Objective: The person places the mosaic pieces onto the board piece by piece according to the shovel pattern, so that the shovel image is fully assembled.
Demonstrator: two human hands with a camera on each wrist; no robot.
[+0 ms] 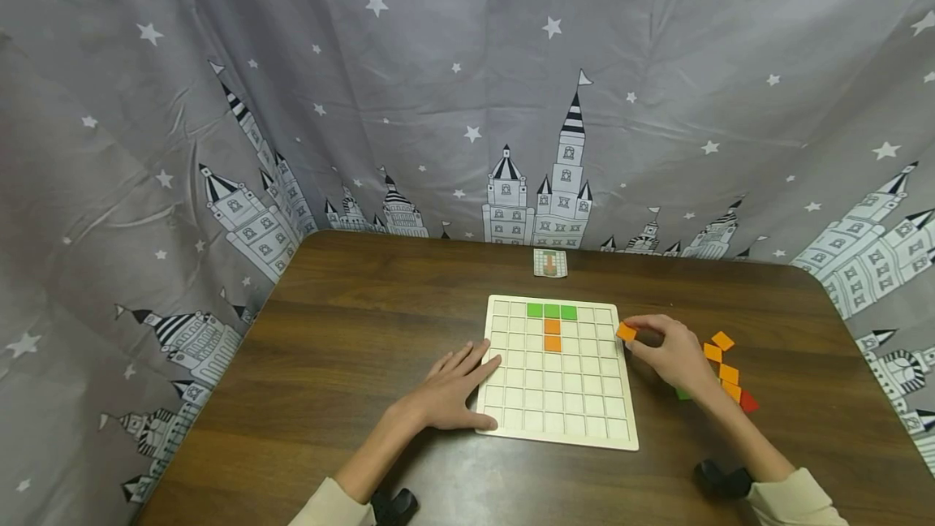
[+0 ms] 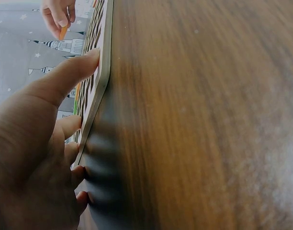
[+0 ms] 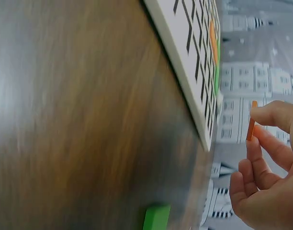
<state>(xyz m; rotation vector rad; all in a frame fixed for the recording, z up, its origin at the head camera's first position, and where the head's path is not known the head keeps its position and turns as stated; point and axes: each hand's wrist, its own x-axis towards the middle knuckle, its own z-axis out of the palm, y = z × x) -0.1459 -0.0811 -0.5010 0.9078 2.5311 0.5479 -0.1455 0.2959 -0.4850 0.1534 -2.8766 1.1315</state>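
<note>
A cream grid board (image 1: 532,396) lies on the brown table, three green tiles (image 1: 551,311) in its top row and two orange tiles (image 1: 553,335) below the middle one. My left hand (image 1: 449,392) rests along the board's left edge, fingers spread and thumb at the near left corner. Between thumb and fingers, my right hand (image 1: 675,351) pinches an orange tile (image 1: 626,331) just past the board's right edge. The right wrist view shows this orange tile (image 3: 252,120) edge-on, raised above the table.
Several loose orange tiles (image 1: 728,373) lie right of the board, partly behind my right forearm, with a red tile (image 1: 748,402) and a green tile (image 1: 682,394). A small pattern card (image 1: 550,263) lies at the table's back edge. A grey castle-print curtain (image 1: 438,104) hangs behind.
</note>
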